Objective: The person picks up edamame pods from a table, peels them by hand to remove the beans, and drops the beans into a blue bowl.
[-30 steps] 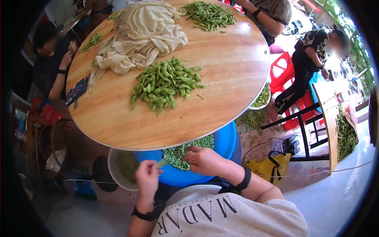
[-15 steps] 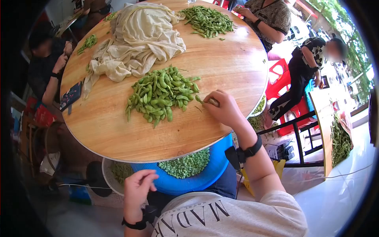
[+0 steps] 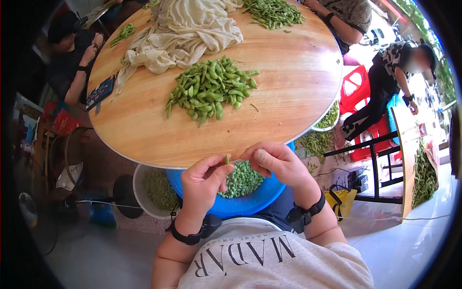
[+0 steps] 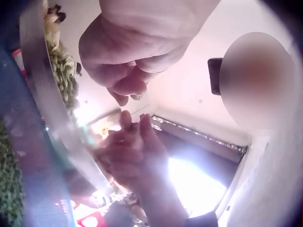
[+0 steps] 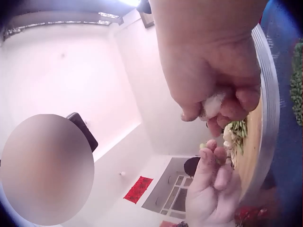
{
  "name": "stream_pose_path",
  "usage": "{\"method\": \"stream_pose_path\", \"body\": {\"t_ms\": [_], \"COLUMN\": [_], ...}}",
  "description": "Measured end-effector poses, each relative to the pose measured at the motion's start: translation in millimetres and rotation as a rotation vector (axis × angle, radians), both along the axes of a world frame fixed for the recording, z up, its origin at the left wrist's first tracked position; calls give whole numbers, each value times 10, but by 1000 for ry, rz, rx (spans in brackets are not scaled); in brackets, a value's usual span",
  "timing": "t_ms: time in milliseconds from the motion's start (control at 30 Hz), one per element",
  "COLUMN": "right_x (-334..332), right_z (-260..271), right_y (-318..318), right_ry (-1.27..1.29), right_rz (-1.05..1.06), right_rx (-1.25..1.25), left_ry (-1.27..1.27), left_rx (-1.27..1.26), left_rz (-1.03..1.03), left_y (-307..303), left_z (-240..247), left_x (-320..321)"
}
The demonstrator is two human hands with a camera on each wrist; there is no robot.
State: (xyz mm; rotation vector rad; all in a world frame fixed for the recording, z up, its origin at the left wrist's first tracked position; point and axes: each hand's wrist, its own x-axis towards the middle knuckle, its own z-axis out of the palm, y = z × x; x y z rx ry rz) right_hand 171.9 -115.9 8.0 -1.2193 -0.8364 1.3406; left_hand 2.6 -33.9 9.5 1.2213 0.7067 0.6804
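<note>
My left hand pinches a green soybean pod upright between thumb and fingertips, close over the table's near edge. Facing it, my right hand has curled fingers and something whitish at the thumb tip. In the right wrist view a white piece shows among the right hand's fingers; I cannot tell whether they hold anything. A small gap separates the two hands. Below them, shelled green beans lie in a blue basin, partly hidden by the hands. A heap of pods lies on the round wooden table.
A crumpled cream cloth and another pod heap lie farther back. Left of the basin stands a pale tub with green matter. Other people sit or stand around, near a red chair. A yellow bag is at right.
My right hand reached to the table by the pod heap, with a pod at its fingertips, then came back toward my left hand. My left hand has risen and now pinches a pod.
</note>
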Motion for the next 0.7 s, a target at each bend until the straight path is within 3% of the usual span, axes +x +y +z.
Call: {"method": "stream_pose_path", "body": {"t_ms": [167, 267, 433, 667, 700], "right_x": [-196, -264, -323, -360, -357], "right_z": [16, 37, -32, -9, -14], "right_y": [47, 59, 63, 49, 43], "right_ry": [47, 25, -62, 18, 36], "right_rz": [146, 194, 211, 185, 176], "right_rx": [40, 24, 50, -8, -7], "left_ry": [176, 208, 297, 290, 273], "left_rx": [604, 747, 800, 840, 674], "left_rz": [16, -12, -31, -2, -18], "left_y": [-91, -89, -114, -131, -138], "left_z": [18, -4, 94, 71, 66], "left_x": [-92, -171, -230, -236, -238]}}
